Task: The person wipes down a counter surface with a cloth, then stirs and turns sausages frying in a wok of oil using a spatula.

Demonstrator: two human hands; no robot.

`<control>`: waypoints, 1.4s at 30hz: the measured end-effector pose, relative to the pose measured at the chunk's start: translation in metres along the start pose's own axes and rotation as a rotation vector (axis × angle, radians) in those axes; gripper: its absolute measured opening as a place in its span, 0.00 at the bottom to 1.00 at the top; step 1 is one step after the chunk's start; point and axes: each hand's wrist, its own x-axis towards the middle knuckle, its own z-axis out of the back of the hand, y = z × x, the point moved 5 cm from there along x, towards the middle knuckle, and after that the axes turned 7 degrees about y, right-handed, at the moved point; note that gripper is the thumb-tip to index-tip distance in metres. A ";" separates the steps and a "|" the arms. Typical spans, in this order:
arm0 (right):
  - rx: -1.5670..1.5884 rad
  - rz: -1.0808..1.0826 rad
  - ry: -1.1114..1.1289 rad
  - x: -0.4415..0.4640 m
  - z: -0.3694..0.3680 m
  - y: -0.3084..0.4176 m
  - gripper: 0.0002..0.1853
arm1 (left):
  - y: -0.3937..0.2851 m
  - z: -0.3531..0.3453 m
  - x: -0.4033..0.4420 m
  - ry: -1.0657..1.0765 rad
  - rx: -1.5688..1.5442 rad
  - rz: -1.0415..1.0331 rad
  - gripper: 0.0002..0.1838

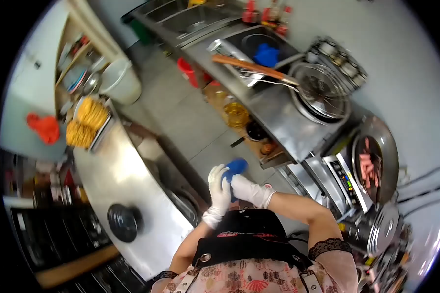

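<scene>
Both hands wear white gloves and meet in front of the black apron. My left hand is raised with its fingers stretched upward, and nothing shows in it. My right hand reaches across to its side, with the fingers bent together near the left palm; whether they pinch anything is too small to tell. Just beyond and partly behind the hands is a blue object, blurred, which may be a shoe or a cloth. I cannot tell whether either hand touches it.
On the left, a steel counter bears noodle blocks and a black round lid. At right, a wok with pink pieces sits by a control panel. Strainers and a blue cloth lie on the back counter.
</scene>
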 end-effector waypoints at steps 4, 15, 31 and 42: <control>0.188 0.027 -0.269 -0.066 0.043 -0.003 0.06 | -0.045 -0.051 0.037 0.127 0.114 -0.345 0.15; 1.924 -0.086 -0.551 -0.131 0.074 -0.100 0.16 | -0.079 -0.187 0.083 0.300 -0.570 0.050 0.26; -0.757 -1.247 -1.080 -0.522 0.185 -0.206 0.15 | 0.014 -0.360 0.129 0.725 0.095 0.130 0.31; -0.383 -1.616 -0.997 -0.613 0.136 -0.198 0.24 | -0.091 -0.321 0.113 0.619 0.179 -0.367 0.25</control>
